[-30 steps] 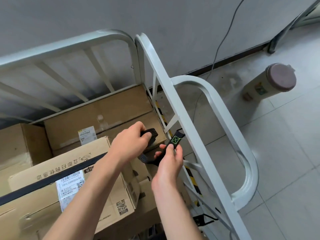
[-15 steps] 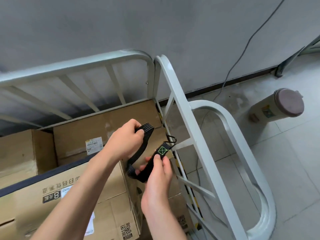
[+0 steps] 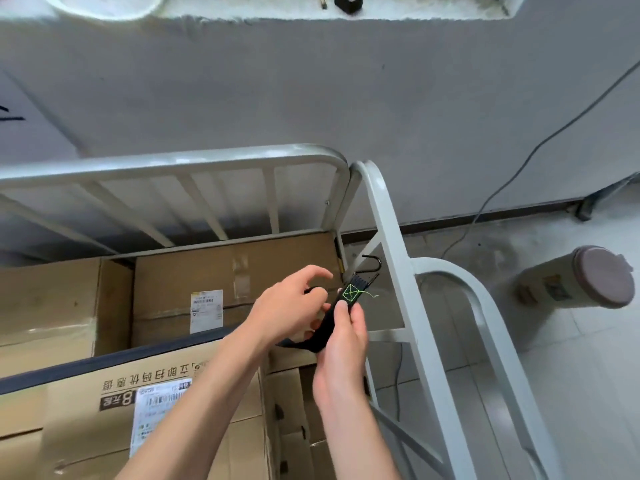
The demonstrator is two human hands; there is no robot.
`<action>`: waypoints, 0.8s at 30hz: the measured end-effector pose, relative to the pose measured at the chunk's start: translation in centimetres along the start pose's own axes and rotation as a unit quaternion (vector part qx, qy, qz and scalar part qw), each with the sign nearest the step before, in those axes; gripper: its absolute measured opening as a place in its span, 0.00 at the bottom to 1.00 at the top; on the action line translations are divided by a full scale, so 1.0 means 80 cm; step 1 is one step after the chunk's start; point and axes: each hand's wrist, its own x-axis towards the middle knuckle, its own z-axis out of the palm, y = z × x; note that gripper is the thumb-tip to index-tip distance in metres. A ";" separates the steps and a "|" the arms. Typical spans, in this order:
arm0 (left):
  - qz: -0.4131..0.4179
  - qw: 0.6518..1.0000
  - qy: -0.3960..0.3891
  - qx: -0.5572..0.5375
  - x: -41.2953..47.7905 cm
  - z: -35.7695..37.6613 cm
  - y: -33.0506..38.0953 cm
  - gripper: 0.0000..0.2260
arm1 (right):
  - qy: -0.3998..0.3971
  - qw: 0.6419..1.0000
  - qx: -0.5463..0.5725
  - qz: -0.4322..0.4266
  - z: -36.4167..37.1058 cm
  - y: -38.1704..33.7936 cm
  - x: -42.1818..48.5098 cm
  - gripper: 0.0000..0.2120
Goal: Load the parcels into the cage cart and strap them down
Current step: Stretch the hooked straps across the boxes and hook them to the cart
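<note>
Both forearms come up from 6 o'clock and meet just right of centre on my screen. The right hand (image 3: 341, 348) grasps the black strap (image 3: 329, 329), with the fingers wrapped behind it and the thumb pressed flat on its face just below the green stitched patch (image 3: 350, 293). The strap's end points toward 12 o'clock. Its metal hook (image 3: 376, 264) stands above the patch, just beside the slanted side tube of the cage cart (image 3: 391, 237); I can't tell whether hook and tube touch.

The left hand (image 3: 291, 306) sits at 9 o'clock of the right one, its back toward me. Its fingers are fanned and loosely bent, the index finger reaching toward 1 o'clock. A sliver of black shows by its thumb, but I can't tell whether it pinches the strap or has let go. Below its wrist the strap folds off toward 8 o'clock.

The cart's rear rail (image 3: 173, 164) runs from 9 o'clock to the rounded corner at 12. From there the side tube drops toward 5 o'clock, hemming the hands on the right. I see open room in the gap between the corner post and the side tube, around the hook.

Inside the cart, the rear parcel (image 3: 180, 271) sits at 10 o'clock. The near parcel (image 3: 69, 417) lies at 7 o'clock with a dark band (image 3: 104, 360) across its top edge, and the left parcel (image 3: 45, 299) is at 9. At 3 o'clock a lidded canister (image 3: 554, 289) sits on the tiled floor (image 3: 588, 393), well apart from the cart.
</note>
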 end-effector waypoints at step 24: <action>0.001 0.990 0.136 0.043 -0.095 0.014 -0.023 0.01 | -0.164 0.945 -0.274 -0.067 -0.039 -0.022 -0.170 0.27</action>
